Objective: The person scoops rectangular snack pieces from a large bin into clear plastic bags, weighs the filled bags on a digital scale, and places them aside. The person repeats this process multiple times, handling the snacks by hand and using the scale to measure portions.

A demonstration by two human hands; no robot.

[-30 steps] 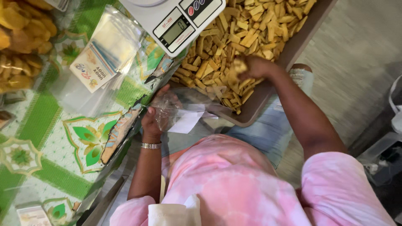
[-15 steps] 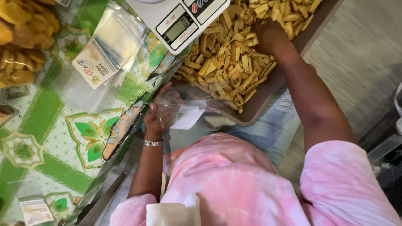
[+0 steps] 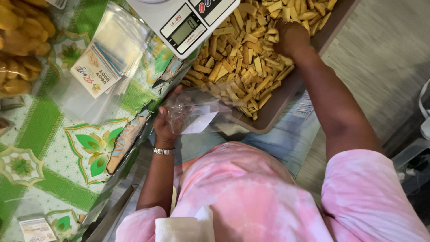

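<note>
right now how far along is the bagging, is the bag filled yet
Barely begun. Done: the left hand holds a clear bag open beside the tray. In hand: the right hand is buried in the yellow sticks, fingers hidden. Left: the bag looks empty apart from a white slip, and the scale shows no bag on its visible part.

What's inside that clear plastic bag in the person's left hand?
The clear plastic bag in the left hand shows a white paper slip inside. Crinkled, glaring plastic hides whether any yellow snack sticks are in it.

Clear bag held; grey scale screen above.
</note>
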